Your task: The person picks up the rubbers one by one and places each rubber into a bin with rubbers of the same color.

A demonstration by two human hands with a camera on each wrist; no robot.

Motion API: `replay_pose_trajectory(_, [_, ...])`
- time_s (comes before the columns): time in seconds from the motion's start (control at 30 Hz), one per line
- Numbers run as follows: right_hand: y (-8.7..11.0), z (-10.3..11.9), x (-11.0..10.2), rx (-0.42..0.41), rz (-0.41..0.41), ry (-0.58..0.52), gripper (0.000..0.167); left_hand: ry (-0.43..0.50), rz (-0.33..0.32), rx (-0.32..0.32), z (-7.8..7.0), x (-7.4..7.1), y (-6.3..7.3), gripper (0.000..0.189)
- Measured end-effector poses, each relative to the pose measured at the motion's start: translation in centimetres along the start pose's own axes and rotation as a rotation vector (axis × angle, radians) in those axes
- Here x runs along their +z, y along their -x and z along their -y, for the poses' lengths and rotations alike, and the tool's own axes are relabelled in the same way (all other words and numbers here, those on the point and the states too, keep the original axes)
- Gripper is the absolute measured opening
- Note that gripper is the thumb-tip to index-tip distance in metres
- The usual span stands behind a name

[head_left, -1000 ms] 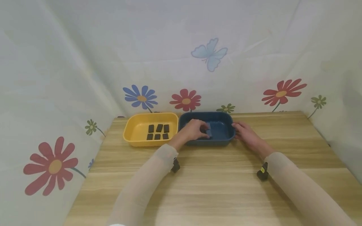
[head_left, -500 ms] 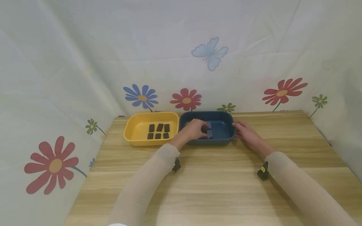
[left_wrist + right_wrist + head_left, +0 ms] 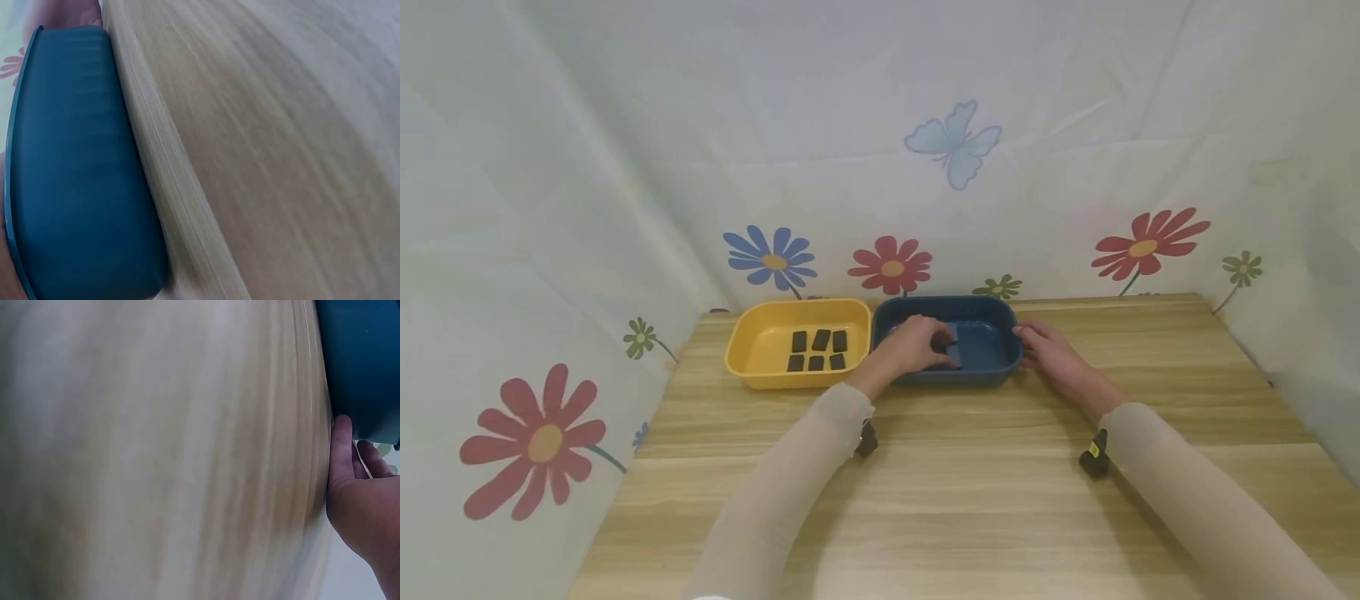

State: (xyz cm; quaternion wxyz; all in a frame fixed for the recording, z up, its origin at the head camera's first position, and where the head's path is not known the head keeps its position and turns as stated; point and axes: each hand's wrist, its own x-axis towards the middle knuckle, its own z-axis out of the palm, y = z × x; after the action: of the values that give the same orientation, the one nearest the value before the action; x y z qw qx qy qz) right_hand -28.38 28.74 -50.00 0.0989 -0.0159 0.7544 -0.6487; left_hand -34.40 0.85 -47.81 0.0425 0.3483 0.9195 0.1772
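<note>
A dark blue tray (image 3: 985, 343) stands at the back of the table. My left hand (image 3: 912, 343) reaches into it, thumb and fingers curved round a small dark piece that they mostly hide. Flat blue-grey pieces (image 3: 954, 357) show by the fingertips. My right hand (image 3: 1060, 360) touches the tray's right end from outside, and in the right wrist view its fingers (image 3: 341, 447) lie straight against the wall. To the left, a yellow tray (image 3: 756, 379) holds several small black blocks (image 3: 821, 340) in two rows. The left wrist view shows mainly the blue tray's outer side (image 3: 84, 169).
Both trays sit side by side on a wood-grain table (image 3: 970, 500), near its back edge. A pale cloth (image 3: 820, 133) printed with flowers and a butterfly hangs behind and at the sides. Dark wrist cameras (image 3: 1096, 461) hang under the sleeves.
Both hands and both trays keep nearly the same places. My left fingers shift only slightly about the pieces inside the blue tray.
</note>
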Motion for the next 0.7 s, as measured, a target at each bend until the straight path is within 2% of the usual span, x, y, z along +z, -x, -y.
replay_pose_trajectory(0.1, [-0.2,-0.2,0.1,-0.007,0.001,-0.008,0.056,0.010,-0.036,-0.008,0.0,-0.2,0.3,0.042])
replay_pose_trajectory(0.2, [-0.3,-0.3,0.1,-0.015,-0.002,-0.001,0.055,0.052,-0.099,0.013,0.1,-0.4,0.4,0.035])
replay_pose_trajectory(0.33, [-0.6,-0.3,-0.1,-0.019,-0.001,-0.009,0.055,0.226,-0.239,0.038,0.3,-0.8,0.3,0.030])
replay_pose_trajectory(0.43, [-0.8,-0.2,-0.7,-0.013,0.014,-0.039,0.057,0.382,-0.351,0.014,0.2,-1.6,0.4,0.030])
replay_pose_trajectory(0.5, [-0.8,0.0,-1.1,-0.007,0.039,-0.056,0.060,0.452,-0.405,-0.009,0.2,-2.4,0.7,0.030])
replay_pose_trajectory(0.6, [-0.3,0.3,-1.9,-0.001,0.087,-0.066,0.065,0.525,-0.411,-0.020,0.2,-4.3,1.6,0.034])
replay_pose_trajectory(0.7, [0.9,0.9,-2.7,-0.003,0.136,-0.009,0.068,0.518,-0.341,0.003,0.5,-6.3,3.4,0.041])
